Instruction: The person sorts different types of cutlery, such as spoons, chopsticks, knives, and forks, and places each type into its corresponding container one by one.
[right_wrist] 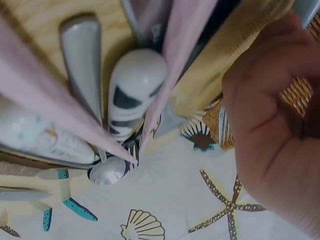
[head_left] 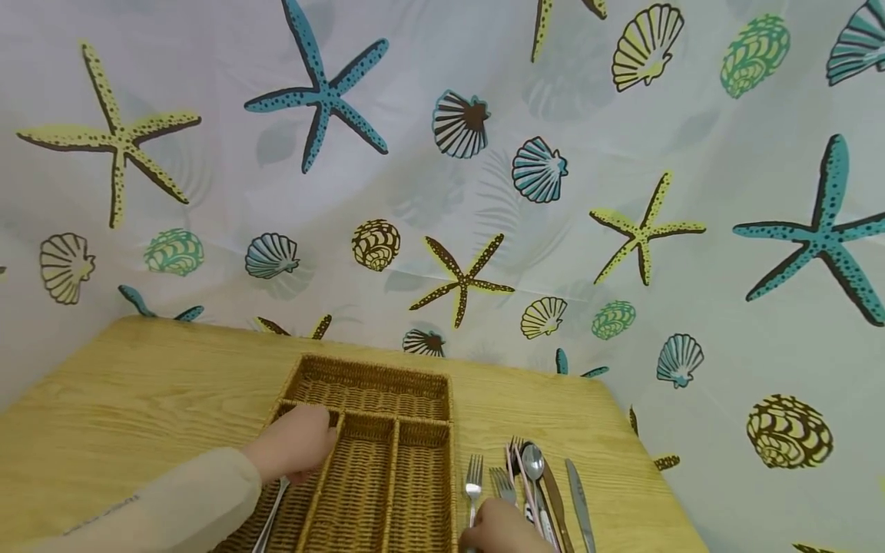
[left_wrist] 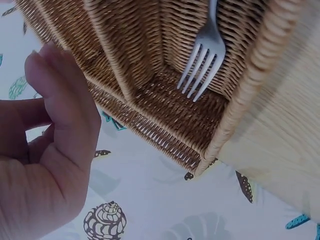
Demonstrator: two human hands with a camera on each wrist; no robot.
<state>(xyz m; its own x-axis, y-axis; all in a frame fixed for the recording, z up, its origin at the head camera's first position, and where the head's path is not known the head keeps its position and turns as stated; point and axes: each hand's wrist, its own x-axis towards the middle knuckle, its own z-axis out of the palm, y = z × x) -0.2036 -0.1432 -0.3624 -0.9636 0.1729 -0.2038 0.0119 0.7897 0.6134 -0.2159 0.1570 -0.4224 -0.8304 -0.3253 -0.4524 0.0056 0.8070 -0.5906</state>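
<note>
My left hand [head_left: 300,439] hovers over the left compartment of a woven cutlery basket [head_left: 452,453], fingers loosely bent and holding nothing. Below it a metal fork [left_wrist: 207,50] lies in that compartment, partly hidden from the head view by the hand. To the right of the basket, my right hand [head_left: 508,526] pinches the handle of another fork [head_left: 473,478], its tines pointing away from me. Right beside this hand lie a second fork [head_left: 503,485], pink chopsticks [head_left: 523,476] and a spoon [head_left: 532,462].
Two knives lie at the right of the cutlery group, the outer knife [head_left: 579,499] slightly apart. Printed handles [right_wrist: 135,82] show among the pieces. The wooden table [head_left: 166,384] meets a cloth with starfish and shells [head_left: 415,192] behind and at the sides.
</note>
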